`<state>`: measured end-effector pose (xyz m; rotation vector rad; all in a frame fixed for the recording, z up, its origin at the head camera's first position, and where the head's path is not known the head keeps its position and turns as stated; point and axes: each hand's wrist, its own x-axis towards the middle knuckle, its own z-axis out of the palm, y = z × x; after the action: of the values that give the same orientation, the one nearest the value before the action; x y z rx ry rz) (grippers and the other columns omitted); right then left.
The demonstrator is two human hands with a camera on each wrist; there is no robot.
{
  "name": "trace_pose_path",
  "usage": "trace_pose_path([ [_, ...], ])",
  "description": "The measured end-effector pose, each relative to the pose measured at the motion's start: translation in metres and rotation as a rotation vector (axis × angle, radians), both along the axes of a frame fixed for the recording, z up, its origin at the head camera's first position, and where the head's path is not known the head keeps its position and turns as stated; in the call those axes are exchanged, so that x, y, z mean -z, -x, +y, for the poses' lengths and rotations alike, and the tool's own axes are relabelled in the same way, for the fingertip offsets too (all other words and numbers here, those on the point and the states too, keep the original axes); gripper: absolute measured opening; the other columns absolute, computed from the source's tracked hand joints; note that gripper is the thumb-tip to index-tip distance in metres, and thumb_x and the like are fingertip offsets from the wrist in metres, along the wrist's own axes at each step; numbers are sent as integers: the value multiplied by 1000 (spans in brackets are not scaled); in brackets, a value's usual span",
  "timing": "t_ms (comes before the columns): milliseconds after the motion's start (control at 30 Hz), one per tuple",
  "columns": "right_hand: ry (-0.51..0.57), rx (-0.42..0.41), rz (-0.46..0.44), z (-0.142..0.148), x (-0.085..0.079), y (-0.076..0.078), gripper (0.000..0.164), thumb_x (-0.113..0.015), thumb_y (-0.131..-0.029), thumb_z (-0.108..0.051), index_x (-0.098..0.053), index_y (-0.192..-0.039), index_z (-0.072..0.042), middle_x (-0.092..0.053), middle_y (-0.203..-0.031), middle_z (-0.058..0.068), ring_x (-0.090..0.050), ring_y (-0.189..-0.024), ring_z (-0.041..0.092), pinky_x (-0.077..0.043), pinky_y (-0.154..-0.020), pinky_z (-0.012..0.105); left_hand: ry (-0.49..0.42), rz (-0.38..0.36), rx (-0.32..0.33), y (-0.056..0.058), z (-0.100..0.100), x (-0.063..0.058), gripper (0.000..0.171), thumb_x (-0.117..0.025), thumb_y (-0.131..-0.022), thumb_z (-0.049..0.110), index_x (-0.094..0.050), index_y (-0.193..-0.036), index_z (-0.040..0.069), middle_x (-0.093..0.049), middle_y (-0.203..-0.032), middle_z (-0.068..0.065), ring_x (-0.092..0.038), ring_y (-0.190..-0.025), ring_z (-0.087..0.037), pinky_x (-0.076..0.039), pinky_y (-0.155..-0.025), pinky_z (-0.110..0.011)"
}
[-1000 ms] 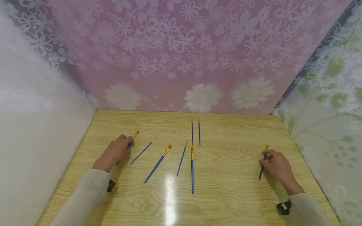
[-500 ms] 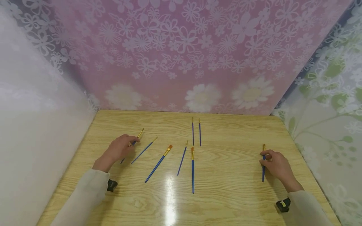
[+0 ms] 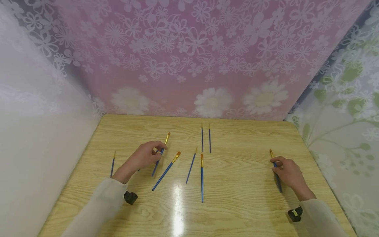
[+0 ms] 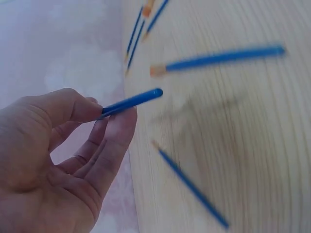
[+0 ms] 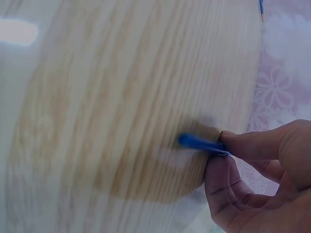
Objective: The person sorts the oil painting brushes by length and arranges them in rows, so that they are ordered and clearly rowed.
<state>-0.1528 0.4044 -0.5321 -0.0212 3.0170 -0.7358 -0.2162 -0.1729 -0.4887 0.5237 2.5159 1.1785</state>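
In the head view my left hand (image 3: pixel 145 155) pinches a blue-handled paintbrush (image 3: pixel 166 140), its bristles pointing up and away. The left wrist view shows the handle end (image 4: pixel 136 101) between thumb and fingertips, raised above the table. Beneath this hand a thin paintbrush (image 4: pixel 192 189) lies on the wood, mostly covered in the head view. Just right of it rests a flat-tipped paintbrush (image 3: pixel 163 175). Far to the right, my right hand (image 3: pixel 291 174) pinches another paintbrush (image 3: pixel 271 153) by the upper handle, tip leaning left. Its handle end (image 5: pixel 199 143) looks blurred in the right wrist view.
A thin paintbrush (image 3: pixel 113 164) lies at the left, near my wrist. Toward the middle are a slim paintbrush (image 3: pixel 191 165) and a flat paintbrush (image 3: pixel 202 181). Two thin paintbrushes (image 3: pixel 210 140) lie side by side farther back. Patterned cloth (image 3: pixel 213 59) walls the wooden table (image 3: pixel 237 204).
My left hand has moved right with its paintbrush, uncovering the thin one at the left. In my right hand the paintbrush has swung, its tip going from right-leaning to left-leaning.
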Motion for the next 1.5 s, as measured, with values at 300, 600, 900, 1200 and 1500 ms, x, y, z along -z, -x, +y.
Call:
trace_pose_path([
  [300,-11,2,1,-3,0,0,31,-71,-100,3,-68,-131,8,-73,-113,34,-71,-101,53,-59,-77,60,-135,-87,23,-9,45,7,33,-63,-106,3,-70,-138,6,-67,-124,-16,-76,-85,-28,-66,-77,-44],
  [600,2,1,-9,-2,2,-1,31,-70,-99,4,-70,-130,5,-73,-114,33,-72,-101,53,-60,-77,60,-107,-14,97,-11,82,21,29,-71,-106,13,-71,-134,9,-70,-120,-7,-68,-80,-19,-58,-69,-32],
  [900,3,-6,2,-2,4,0,31,-68,-98,7,-71,-129,6,-74,-111,32,-74,-95,47,-58,-73,54,-96,11,154,-20,116,31,28,-74,-105,15,-73,-132,10,-71,-114,0,-54,-68,-8,-49,-66,-25],
  [1200,3,-9,14,-3,-1,-1,31,-67,-97,7,-72,-128,6,-74,-109,30,-74,-93,46,-58,-71,53,-31,60,188,-28,150,43,25,-78,-103,23,-75,-127,15,-73,-111,4,-66,-93,-14,-52,-87,-28],
  [1500,3,-8,-4,-2,1,0,32,-67,-98,6,-71,-130,5,-73,-112,31,-73,-96,47,-58,-71,53,153,193,216,-35,168,53,24,-76,-105,33,-74,-127,26,-69,-115,11,-64,-101,-6,-54,-90,-28],
])
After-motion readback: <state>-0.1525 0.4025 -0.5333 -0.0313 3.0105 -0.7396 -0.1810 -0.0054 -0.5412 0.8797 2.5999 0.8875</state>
